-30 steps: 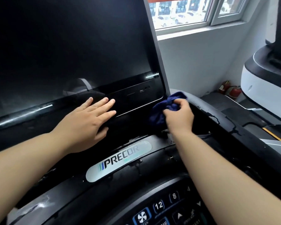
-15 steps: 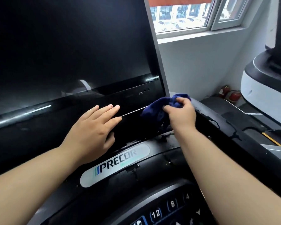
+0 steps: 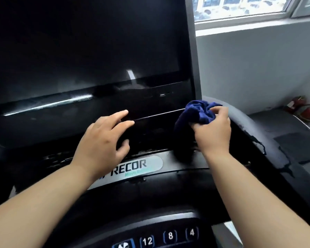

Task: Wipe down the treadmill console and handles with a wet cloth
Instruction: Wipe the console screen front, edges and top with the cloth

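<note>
The treadmill console [image 3: 82, 56] is a large black screen that fills the upper left. Below it runs a silver PRECOR badge [image 3: 132, 169]. My right hand [image 3: 213, 131] grips a bunched dark blue cloth [image 3: 200, 111] against the console's lower right corner, beside the black right handle [image 3: 258, 140]. My left hand [image 3: 104, 142] hovers near the screen's lower bezel with fingers spread and loosely bent, holding nothing. The handle's surface shows wet streaks.
A keypad with buttons 12, 8 and 4 [image 3: 170, 236] lies at the bottom edge. A grey wall and window sill [image 3: 249, 27] stand behind on the right. Red fire extinguishers [image 3: 304, 110] sit on the floor at far right.
My left hand has lifted off the bezel and its fingers have bent. My right hand has kept the cloth at the console's lower right corner. The view has shifted left.
</note>
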Available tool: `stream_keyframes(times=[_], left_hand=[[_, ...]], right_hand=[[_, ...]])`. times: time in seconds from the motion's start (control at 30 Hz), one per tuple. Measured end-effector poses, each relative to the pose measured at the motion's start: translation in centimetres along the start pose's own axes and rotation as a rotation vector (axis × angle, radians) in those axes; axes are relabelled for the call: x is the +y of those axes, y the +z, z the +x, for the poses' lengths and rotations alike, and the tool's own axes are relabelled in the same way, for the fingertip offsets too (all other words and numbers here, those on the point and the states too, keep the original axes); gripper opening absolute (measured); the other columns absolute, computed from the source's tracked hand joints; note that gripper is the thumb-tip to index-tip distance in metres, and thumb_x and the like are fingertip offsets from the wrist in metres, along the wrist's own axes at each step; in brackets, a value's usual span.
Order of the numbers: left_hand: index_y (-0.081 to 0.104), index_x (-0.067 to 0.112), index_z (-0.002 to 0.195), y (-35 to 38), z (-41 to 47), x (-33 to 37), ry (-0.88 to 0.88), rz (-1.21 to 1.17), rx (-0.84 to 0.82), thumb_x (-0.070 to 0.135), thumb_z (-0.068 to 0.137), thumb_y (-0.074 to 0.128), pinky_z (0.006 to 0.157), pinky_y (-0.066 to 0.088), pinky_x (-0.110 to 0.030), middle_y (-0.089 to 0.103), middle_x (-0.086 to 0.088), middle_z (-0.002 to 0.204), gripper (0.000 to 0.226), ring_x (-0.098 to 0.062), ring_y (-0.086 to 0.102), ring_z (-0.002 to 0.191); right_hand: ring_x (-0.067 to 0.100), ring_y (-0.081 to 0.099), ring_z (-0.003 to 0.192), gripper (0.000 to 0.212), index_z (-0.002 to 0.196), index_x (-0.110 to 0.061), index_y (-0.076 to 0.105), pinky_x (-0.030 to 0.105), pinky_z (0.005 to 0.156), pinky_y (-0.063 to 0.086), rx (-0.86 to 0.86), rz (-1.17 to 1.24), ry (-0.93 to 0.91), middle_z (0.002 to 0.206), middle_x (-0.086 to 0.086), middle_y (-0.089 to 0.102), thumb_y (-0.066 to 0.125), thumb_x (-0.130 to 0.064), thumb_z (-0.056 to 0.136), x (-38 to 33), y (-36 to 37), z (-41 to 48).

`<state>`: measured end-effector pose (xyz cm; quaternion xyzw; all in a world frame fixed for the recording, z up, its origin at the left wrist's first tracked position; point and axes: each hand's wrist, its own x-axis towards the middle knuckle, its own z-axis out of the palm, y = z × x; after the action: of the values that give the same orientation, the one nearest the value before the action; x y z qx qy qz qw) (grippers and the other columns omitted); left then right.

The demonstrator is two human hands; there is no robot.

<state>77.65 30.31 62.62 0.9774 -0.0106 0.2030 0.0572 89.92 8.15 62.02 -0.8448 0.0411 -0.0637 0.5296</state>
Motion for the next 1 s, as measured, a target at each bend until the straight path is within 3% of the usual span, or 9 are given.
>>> stream_keyframes(times=[0.17, 0.27, 0.37, 0.47, 0.57, 0.67, 0.73, 0.83, 1.0], left_hand=[[0.062, 0.019, 0.12, -0.1, -0.9, 1.1, -0.091, -0.025, -0.003, 0.034, 0.079, 0.048, 0.095, 0.046, -0.043, 0.048, 0.001, 0.139, 0.046, -0.021, 0.051, 0.112], [0.061, 0.02, 0.121, -0.3, -1.7, 1.7, -0.121, -0.003, 0.008, 0.034, 0.079, 0.047, 0.096, 0.045, -0.042, 0.048, 0.0, 0.139, 0.047, -0.02, 0.049, 0.113], [0.055, 0.024, 0.129, -0.6, -1.9, 2.0, -0.114, 0.008, -0.006, 0.039, 0.079, 0.047, 0.096, 0.042, -0.032, 0.046, 0.005, 0.142, 0.052, -0.019, 0.053, 0.107], [0.041, 0.034, 0.137, -0.3, -1.0, 2.5, -0.024, -0.005, -0.06, 0.047, 0.078, 0.052, 0.087, 0.051, -0.033, 0.04, 0.006, 0.147, 0.062, -0.021, 0.059, 0.1], [0.051, 0.03, 0.131, 1.5, 1.3, 3.5, 0.178, 0.075, -0.065, 0.037, 0.079, 0.067, 0.076, 0.054, -0.036, 0.044, -0.005, 0.144, 0.055, -0.026, 0.057, 0.086], [0.069, 0.014, 0.092, 3.0, 4.3, 4.5, 0.343, 0.158, 0.052, 0.015, 0.082, 0.057, 0.065, 0.052, -0.04, 0.06, -0.009, 0.126, 0.016, -0.03, 0.056, 0.08], [0.068, 0.016, 0.08, 3.7, 5.9, 4.7, 0.458, 0.253, 0.149, 0.009, 0.083, 0.054, 0.067, 0.05, -0.04, 0.066, -0.005, 0.113, 0.016, -0.029, 0.057, 0.082], [0.071, 0.024, 0.09, 4.7, 6.8, 5.3, 0.594, 0.363, 0.19, 0.012, 0.092, 0.049, 0.088, 0.042, -0.034, 0.066, 0.007, 0.111, 0.025, -0.022, 0.056, 0.102], [0.067, 0.027, 0.114, 4.4, 5.6, 3.0, 0.614, 0.454, -0.039, 0.031, 0.09, 0.043, 0.109, 0.028, -0.038, 0.06, 0.015, 0.126, 0.034, -0.017, 0.047, 0.128]], right_hand=[[0.014, 0.045, 0.082, 0.042, 0.113, -0.012, 0.052, 0.02, 0.076, 0.036, -0.1, -0.022, -0.024, 0.116, 0.003, 0.043, 0.069, -0.022, 0.076, -1.2, 0.6, -0.5], [0.017, 0.053, 0.082, 0.025, 0.099, -0.015, 0.06, 0.021, 0.068, 0.036, -0.237, -0.028, -0.122, 0.107, 0.002, 0.054, 0.062, -0.012, 0.075, -1.0, 2.4, -3.1], [0.014, 0.062, 0.078, 0.014, 0.087, -0.019, 0.065, 0.02, 0.063, 0.045, -0.374, 0.182, -0.031, 0.093, 0.004, 0.067, 0.064, -0.013, 0.075, -1.3, 3.2, -4.9], [0.012, 0.061, 0.083, 0.029, 0.098, -0.021, 0.071, 0.028, 0.086, 0.049, -0.695, 0.594, 0.139, 0.085, -0.003, 0.069, 0.051, -0.005, 0.085, -1.2, 2.1, -5.9], [0.013, 0.062, 0.103, 0.043, 0.122, -0.015, 0.062, 0.033, 0.098, 0.046, -0.859, 0.804, 0.414, 0.108, -0.002, 0.069, 0.036, -0.001, 0.091, -1.1, 1.2, -4.9], [0.017, 0.067, 0.102, 0.037, 0.111, -0.013, 0.065, 0.034, 0.092, 0.051, -0.72, 0.677, 0.37, 0.106, 0.004, 0.072, 0.037, -0.001, 0.091, -0.1, -0.6, -3.0], [0.019, 0.07, 0.092, 0.029, 0.099, -0.011, 0.067, 0.031, 0.08, 0.053, -0.505, 0.552, 0.271, 0.093, 0.007, 0.075, 0.042, 0.001, 0.09, 1.3, -2.1, -1.6], [0.018, 0.066, 0.08, 0.027, 0.089, -0.015, 0.065, 0.03, 0.071, 0.051, -0.353, 0.371, 0.177, 0.083, 0.005, 0.073, 0.044, 0.003, 0.087, 3.3, -2.6, -0.7], [0.01, 0.064, 0.065, 0.032, 0.085, -0.016, 0.065, 0.024, 0.065, 0.05, -0.394, 0.37, 0.079, 0.078, 0.004, 0.072, 0.044, 0.008, 0.084, 2.9, -0.9, -0.5]])
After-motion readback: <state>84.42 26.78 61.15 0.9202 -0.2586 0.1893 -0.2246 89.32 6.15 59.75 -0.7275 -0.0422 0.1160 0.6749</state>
